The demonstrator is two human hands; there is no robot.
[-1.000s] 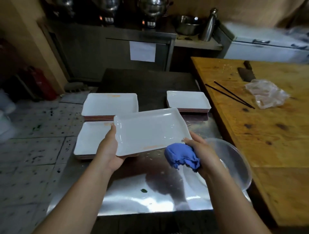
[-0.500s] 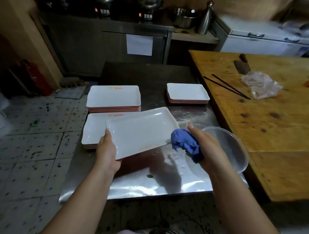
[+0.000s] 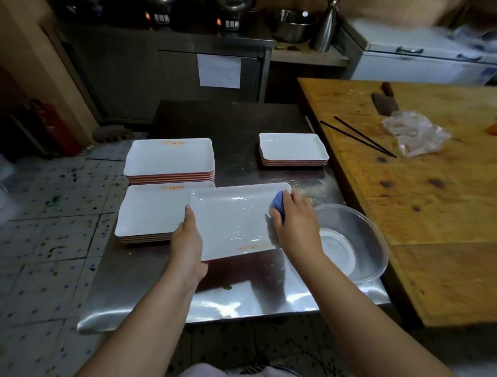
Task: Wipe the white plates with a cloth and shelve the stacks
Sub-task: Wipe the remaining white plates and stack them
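Fingers (image 3: 291, 200) (right) curled over cloth (image 3: 278, 205)

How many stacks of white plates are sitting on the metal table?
3: one at the far left, one nearer on the left, partly behind the held plate, and a smaller one at the far right.

blue cloth (image 3: 278, 205): mostly covered by my right hand (image 3: 295, 219), only a corner shows. 
near stack of plates (image 3: 150, 215): right part hidden behind the plate (image 3: 231, 220) i hold. 
my left hand (image 3: 188, 242): fingers out of sight under that plate's edge. 
orange print on the plates: too small to read. 
paper sheet (image 3: 219, 70) on the cabinet: writing illegible. 
pots (image 3: 231, 2) at top: cut off by the edge. 
white chest (image 3: 430, 64), far right: blurred.
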